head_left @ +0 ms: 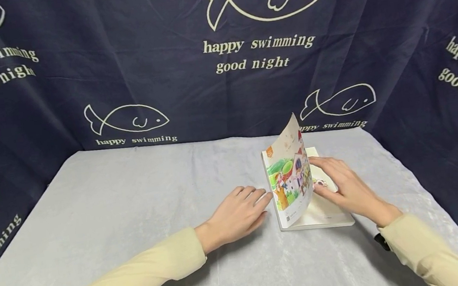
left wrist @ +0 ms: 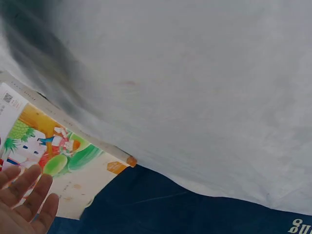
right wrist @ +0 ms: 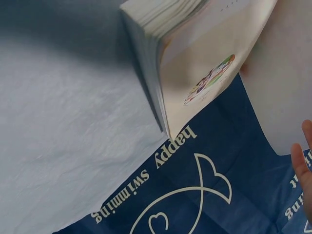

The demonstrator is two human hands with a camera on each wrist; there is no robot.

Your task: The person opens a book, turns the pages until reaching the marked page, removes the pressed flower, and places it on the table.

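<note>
A thick paperback book (head_left: pixel 323 212) lies toward the right of the table in the head view. Its front cover (head_left: pixel 289 178), printed with a colourful house and garden picture, stands raised and bowed, hinged at the left spine. My right hand (head_left: pixel 348 190) is at the cover's free edge, over the exposed white page, thumb and fingers apart. In the right wrist view, the page (right wrist: pixel 204 73) shows a small round picture, and fingertips (right wrist: pixel 298 158) appear beside the cover's pale inside. My left hand (head_left: pixel 237 213) is by the spine, fingers extended; whether it touches the book is unclear.
A pale grey cloth covers the table (head_left: pixel 145 191). Behind and along both sides hangs a dark blue curtain (head_left: pixel 185 62) printed with white fish and lettering. A black band (head_left: pixel 381 241) shows at the right cuff.
</note>
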